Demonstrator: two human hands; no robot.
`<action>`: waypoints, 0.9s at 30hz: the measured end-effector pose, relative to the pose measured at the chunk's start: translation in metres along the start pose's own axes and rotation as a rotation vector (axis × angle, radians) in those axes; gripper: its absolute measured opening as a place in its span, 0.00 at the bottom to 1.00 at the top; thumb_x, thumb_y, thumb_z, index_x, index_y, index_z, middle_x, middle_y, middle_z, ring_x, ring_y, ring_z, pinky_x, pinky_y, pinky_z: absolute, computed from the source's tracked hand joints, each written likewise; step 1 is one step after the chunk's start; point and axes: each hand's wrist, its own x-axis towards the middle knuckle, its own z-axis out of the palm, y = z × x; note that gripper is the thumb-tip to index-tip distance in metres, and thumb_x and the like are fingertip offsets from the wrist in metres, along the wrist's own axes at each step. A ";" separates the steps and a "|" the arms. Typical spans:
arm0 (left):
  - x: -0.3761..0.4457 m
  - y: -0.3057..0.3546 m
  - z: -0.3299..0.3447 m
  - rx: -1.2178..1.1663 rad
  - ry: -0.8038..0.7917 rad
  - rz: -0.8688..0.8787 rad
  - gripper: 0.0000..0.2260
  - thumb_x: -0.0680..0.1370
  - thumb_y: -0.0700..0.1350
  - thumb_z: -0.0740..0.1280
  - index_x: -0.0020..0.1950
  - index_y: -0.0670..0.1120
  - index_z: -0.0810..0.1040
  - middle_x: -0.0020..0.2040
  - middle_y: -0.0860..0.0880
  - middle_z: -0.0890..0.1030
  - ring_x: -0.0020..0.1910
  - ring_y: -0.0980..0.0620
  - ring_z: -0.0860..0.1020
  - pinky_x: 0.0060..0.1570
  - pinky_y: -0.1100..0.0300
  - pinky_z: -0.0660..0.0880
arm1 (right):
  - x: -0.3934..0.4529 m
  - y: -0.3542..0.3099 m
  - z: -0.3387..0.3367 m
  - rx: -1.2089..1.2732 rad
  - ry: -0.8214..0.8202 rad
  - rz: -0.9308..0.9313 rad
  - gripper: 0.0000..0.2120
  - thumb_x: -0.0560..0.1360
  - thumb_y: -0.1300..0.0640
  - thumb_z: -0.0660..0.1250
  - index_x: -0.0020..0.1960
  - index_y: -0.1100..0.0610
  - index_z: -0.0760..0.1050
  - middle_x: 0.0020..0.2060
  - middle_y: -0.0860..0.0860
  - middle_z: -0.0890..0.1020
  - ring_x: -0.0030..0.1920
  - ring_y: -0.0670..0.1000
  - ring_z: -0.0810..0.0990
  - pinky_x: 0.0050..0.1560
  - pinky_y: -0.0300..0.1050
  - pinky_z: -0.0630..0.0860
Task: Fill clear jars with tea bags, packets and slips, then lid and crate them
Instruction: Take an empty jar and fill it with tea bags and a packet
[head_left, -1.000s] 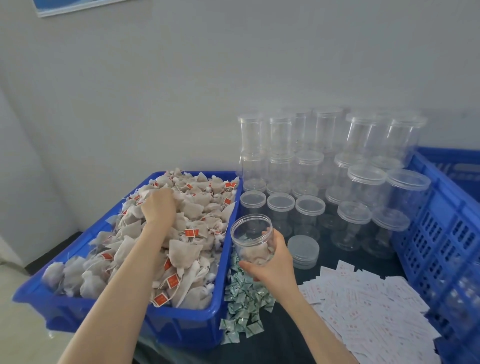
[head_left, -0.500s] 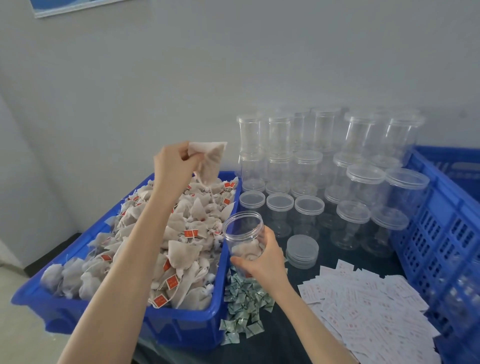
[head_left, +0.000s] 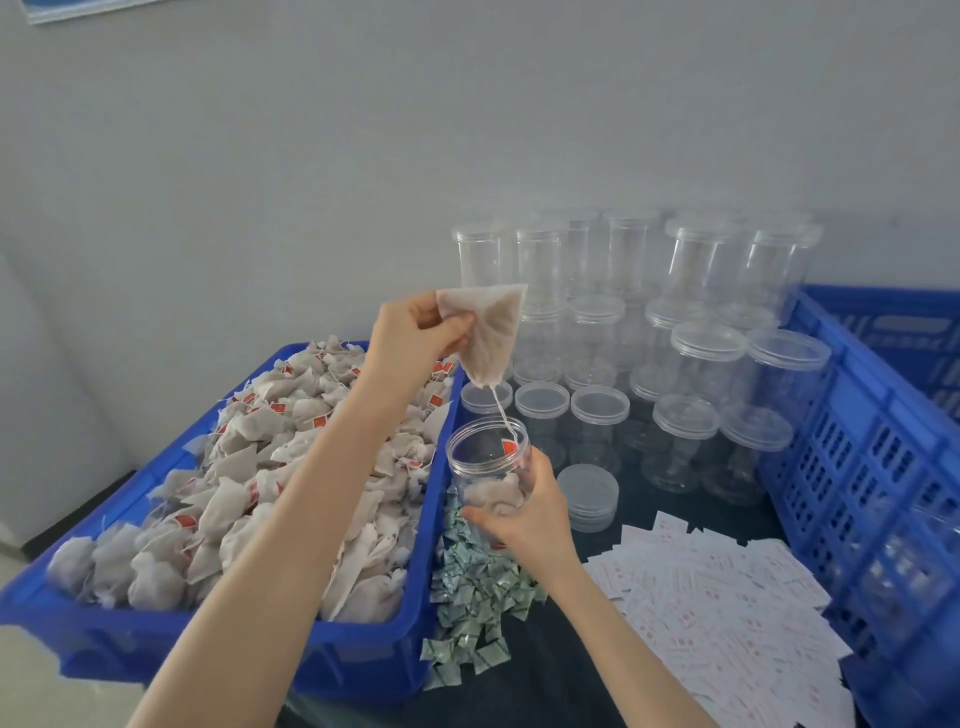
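My left hand (head_left: 415, 335) pinches the top corner of a beige tea bag (head_left: 488, 332) and holds it above an open clear jar (head_left: 488, 470). The bag's string and red tag (head_left: 508, 446) dangle into the jar's mouth. My right hand (head_left: 524, 517) grips the jar from below and the right; the jar has at least one tea bag at its bottom. A blue bin (head_left: 363, 649) heaped with tea bags (head_left: 249, 467) sits at the left. Green packets (head_left: 478, 597) lie in a pile beside the bin. White slips (head_left: 727, 613) are spread at the right.
Stacks of lidded clear jars (head_left: 706, 364) stand at the back against the wall. A short stack of loose lids (head_left: 589, 493) sits next to the held jar. A blue slotted crate (head_left: 883, 467) stands along the right edge. The tabletop is dark.
My left hand has lifted a tea bag out of the bin and carried it rightward over the jar. My right hand has shifted the jar slightly left, toward the bin.
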 end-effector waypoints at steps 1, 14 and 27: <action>0.002 0.002 -0.001 0.008 -0.010 0.004 0.12 0.76 0.37 0.68 0.45 0.54 0.82 0.40 0.54 0.85 0.42 0.59 0.83 0.43 0.67 0.78 | 0.000 0.000 -0.001 0.005 0.005 0.004 0.44 0.59 0.52 0.84 0.69 0.46 0.65 0.63 0.44 0.77 0.63 0.46 0.76 0.64 0.51 0.76; -0.013 -0.044 0.035 1.092 -0.874 0.016 0.07 0.73 0.39 0.67 0.46 0.47 0.84 0.37 0.52 0.82 0.36 0.55 0.76 0.39 0.61 0.75 | -0.001 -0.007 -0.006 -0.049 0.027 -0.047 0.42 0.55 0.47 0.81 0.65 0.40 0.65 0.56 0.41 0.80 0.54 0.44 0.80 0.53 0.52 0.81; 0.028 -0.092 -0.031 1.083 -0.115 -0.183 0.10 0.78 0.41 0.64 0.59 0.47 0.78 0.53 0.48 0.82 0.48 0.52 0.79 0.45 0.59 0.75 | -0.003 -0.003 -0.005 -0.021 0.056 -0.037 0.42 0.58 0.54 0.84 0.65 0.43 0.67 0.55 0.42 0.80 0.54 0.41 0.80 0.53 0.46 0.82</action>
